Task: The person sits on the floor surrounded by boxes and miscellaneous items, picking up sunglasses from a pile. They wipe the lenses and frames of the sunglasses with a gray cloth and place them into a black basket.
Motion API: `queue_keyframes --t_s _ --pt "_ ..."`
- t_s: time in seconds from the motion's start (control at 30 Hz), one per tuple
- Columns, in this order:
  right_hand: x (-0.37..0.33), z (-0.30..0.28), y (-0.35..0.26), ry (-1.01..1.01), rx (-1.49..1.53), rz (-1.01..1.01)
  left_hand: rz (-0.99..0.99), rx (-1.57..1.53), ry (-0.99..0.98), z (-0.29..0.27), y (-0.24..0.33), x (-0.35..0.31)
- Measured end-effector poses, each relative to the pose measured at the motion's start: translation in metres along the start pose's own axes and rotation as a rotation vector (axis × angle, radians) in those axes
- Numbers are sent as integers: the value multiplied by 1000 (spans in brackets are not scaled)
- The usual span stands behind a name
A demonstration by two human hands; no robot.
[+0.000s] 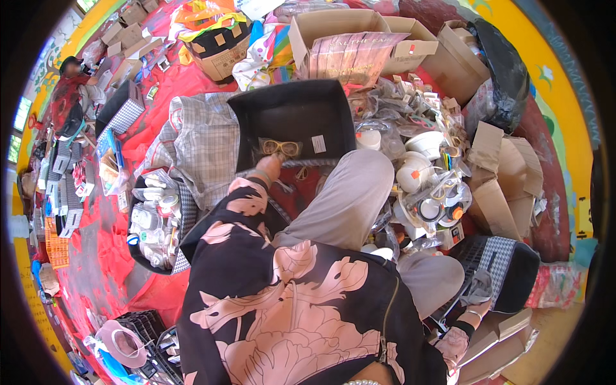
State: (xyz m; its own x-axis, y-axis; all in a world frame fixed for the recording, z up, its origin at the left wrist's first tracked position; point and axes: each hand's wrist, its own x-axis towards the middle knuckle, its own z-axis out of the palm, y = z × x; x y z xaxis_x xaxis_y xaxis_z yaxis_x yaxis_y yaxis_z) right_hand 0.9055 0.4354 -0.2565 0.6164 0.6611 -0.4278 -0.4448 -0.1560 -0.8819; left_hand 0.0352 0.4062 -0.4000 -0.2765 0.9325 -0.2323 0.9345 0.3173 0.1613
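My left hand point(271, 167) reaches to the near edge of a black bin point(289, 109). Its fingers are closed on a pair of yellow-framed sunglasses point(280, 148) that seems to be in a clear wrapper. A small white label point(318, 144) lies inside the bin, to the right. Far to the right, my right hand point(478, 309) grips a crumpled grey cloth point(477, 287) against a black-and-white houndstooth bin point(497, 266). Some of the right hand's fingers are hidden by the cloth.
Left of me stands a houndstooth bin point(186, 221) filled with clear packaged goods. Bagged white cups and bottles point(414, 170) are heaped to the right. Cardboard boxes point(507, 179) line the far and right sides. Plaid cloth point(208, 138) lies beside the black bin. Another person point(67, 96) sits far left.
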Motion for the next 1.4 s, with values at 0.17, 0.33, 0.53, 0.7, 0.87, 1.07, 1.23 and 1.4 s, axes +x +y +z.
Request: queue_keyframes --t_s 0.17,0.33,0.53,0.7,0.87,1.07,1.23,1.4 --pt "-88 83 -7 -96 -89 -32 137 250 376 -104 -49 12" --pt "-83 107 8 -183 -94 46 47 239 557 -223 -93 -29" --pt "-79 127 27 -162 -145 91 -2 312 560 -276 -113 -86" --pt "-101 141 21 -227 -168 33 -107 237 649 -272 -134 -119" --pt "-98 157 20 -259 -167 75 -262 243 624 -265 -155 -115" --pt "-143 203 22 -222 -260 -72 -489 222 522 -220 -156 -70" --pt "-122 208 26 -290 -394 -295 -615 252 325 -143 -147 -13" --pt "-103 191 32 -293 -400 -144 -641 73 120 -100 -138 25"
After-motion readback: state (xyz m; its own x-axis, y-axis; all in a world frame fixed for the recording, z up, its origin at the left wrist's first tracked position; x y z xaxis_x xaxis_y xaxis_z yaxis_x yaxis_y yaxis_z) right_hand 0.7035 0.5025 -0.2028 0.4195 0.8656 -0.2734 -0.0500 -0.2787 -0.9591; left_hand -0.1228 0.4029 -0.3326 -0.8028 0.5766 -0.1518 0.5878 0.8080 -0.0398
